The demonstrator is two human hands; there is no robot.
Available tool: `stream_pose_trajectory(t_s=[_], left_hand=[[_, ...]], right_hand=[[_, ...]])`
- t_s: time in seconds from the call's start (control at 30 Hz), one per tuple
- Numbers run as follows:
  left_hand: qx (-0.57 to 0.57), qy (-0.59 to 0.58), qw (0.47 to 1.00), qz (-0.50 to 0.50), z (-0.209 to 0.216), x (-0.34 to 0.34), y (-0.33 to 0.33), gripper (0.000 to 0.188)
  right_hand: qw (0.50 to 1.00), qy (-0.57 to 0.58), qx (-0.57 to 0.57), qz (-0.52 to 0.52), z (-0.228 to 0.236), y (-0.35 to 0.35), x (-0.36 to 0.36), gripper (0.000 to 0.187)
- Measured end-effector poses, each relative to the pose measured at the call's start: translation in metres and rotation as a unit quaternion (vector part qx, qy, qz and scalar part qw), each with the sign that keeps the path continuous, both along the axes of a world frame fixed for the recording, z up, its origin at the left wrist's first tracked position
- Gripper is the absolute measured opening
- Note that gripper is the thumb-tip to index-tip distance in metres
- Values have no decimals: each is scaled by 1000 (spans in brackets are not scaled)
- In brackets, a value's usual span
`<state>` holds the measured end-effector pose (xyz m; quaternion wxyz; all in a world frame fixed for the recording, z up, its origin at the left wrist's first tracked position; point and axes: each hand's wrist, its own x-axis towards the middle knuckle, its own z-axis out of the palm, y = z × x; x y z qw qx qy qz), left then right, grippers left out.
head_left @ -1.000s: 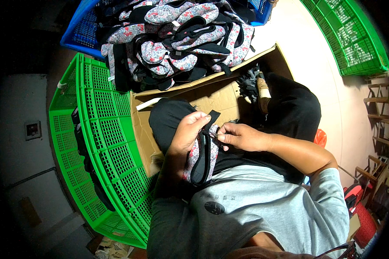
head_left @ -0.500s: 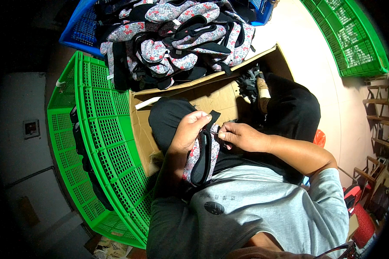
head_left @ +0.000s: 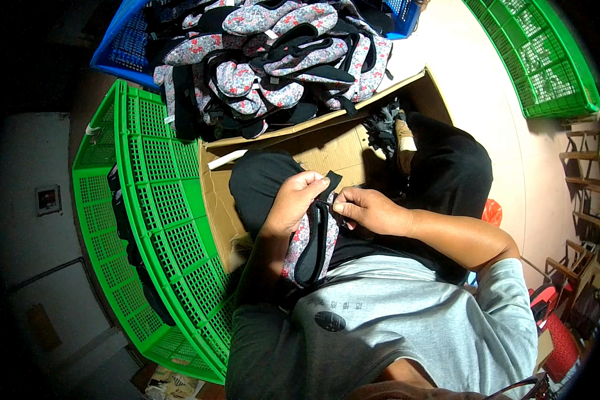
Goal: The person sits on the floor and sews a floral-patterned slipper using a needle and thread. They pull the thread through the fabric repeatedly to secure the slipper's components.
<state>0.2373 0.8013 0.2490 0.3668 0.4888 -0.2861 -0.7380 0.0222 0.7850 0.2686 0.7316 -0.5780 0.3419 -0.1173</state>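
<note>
A floral fabric shoe (head_left: 303, 243) with a black lining and a black strap tab rests over my lap, its long opening facing up. My left hand (head_left: 293, 203) is closed on its upper end, thumb pressing near the black tab. Just to the right, my right hand (head_left: 370, 210) is pinched against the same end of the shoe. A small dark thing shows between its fingers, too small to make out. The two hands are close together, with only the strap end between them.
Ahead, a blue crate (head_left: 123, 47) is heaped with similar floral shoes (head_left: 280, 53). Below it lies an open cardboard box (head_left: 330, 150) with dark scraps (head_left: 383, 130). Green crates (head_left: 173, 207) stand close on my left, and another green crate (head_left: 553, 73) is at far right.
My right hand has shifted slightly to the left, closer to my left thumb. The shoe and my left hand have barely moved.
</note>
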Motion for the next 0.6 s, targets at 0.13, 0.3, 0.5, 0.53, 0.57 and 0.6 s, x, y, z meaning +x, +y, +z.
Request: stream_pose_trajectory(t_s=[0.13, 0.3, 0.5, 0.53, 0.57, 0.6], left_hand=[[-2, -10, 1000, -4, -1, 1, 0, 13], [-2, -8, 1000, -2, 2, 1, 0, 13], [5, -24, 1000, 19, 9, -7, 0, 18], [8, -23, 999, 20, 9, -7, 0, 18], [7, -23, 1000, 19, 9, -6, 0, 18], [7, -24, 1000, 19, 9, -6, 0, 18]], right_hand=[[1000, 2, 18, 9, 6, -1, 1, 24], [999, -8, 43, 0, 7, 0, 2, 24], [996, -7, 87, -2, 12, -1, 2, 25], [996, -5, 94, -2, 12, -2, 1, 25], [995, -9, 101, -5, 12, -2, 1, 25], [994, -13, 109, -7, 12, -2, 1, 25]])
